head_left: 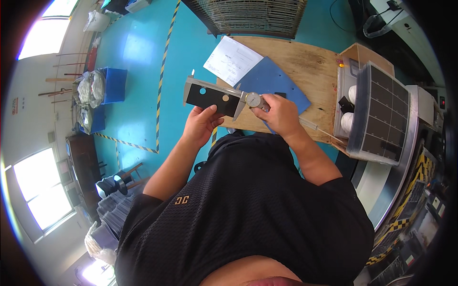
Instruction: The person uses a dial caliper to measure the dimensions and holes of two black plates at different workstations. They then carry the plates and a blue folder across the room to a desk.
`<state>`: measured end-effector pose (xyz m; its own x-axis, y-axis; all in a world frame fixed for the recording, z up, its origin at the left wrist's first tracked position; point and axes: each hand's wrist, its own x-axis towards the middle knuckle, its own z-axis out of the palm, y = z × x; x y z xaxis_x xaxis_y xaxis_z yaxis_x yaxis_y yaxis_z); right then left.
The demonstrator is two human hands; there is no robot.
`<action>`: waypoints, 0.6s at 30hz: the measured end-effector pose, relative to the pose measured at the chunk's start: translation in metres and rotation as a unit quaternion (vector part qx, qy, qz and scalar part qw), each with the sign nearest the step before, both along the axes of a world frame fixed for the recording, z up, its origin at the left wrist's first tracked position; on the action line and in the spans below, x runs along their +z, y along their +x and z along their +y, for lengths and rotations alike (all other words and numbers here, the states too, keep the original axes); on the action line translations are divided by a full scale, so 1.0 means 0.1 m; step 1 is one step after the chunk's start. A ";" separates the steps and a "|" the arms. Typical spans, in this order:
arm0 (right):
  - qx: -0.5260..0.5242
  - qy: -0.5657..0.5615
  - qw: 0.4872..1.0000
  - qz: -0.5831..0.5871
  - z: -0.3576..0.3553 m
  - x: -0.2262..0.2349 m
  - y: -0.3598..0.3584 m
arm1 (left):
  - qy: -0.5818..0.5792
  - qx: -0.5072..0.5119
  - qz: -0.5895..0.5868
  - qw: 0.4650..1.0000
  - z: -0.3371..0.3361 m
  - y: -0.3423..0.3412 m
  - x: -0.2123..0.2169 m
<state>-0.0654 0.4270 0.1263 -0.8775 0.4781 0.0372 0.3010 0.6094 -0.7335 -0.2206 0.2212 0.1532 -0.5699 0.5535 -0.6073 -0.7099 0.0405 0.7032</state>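
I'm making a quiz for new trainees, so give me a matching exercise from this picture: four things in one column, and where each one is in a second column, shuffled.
Things:
1. black plate
2. dial caliper
3. sheet of paper
4. blue bin

Places:
A. on the teal floor by the left wall
B. gripped in the right hand
C. lying at the far left corner of the wooden table
D. held up by the left hand

Pairs: 1-D, 2-B, 3-C, 4-A
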 end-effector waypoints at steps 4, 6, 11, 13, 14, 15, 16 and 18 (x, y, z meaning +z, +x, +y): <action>-0.021 -0.025 0.999 0.011 0.04 0.01 -0.01 | 0.069 -0.025 0.020 0.997 0.00 0.01 0.15; -0.018 -0.030 0.999 0.016 0.06 0.01 0.01 | 0.066 -0.030 0.013 0.997 -0.10 -0.05 0.07; -0.005 -0.030 0.999 0.010 0.02 0.06 0.05 | 0.006 0.011 0.008 1.000 -0.28 -0.20 -0.05; 0.005 -0.019 1.000 0.000 0.00 0.02 0.07 | 0.014 0.024 0.031 0.999 -0.30 -0.22 -0.08; 0.005 -0.019 1.000 0.000 0.00 0.01 0.07 | 0.023 0.037 0.054 0.998 -0.29 -0.22 -0.06; 0.006 -0.021 1.000 0.000 -0.01 0.00 0.08 | 0.023 0.037 0.054 0.998 -0.28 -0.22 -0.04; 0.007 -0.023 1.000 0.001 -0.01 0.00 0.08 | -0.003 0.042 0.074 0.996 -0.27 -0.22 -0.01; 0.013 -0.021 1.000 -0.003 -0.02 -0.01 0.09 | -0.030 0.049 0.095 0.994 -0.27 -0.23 0.01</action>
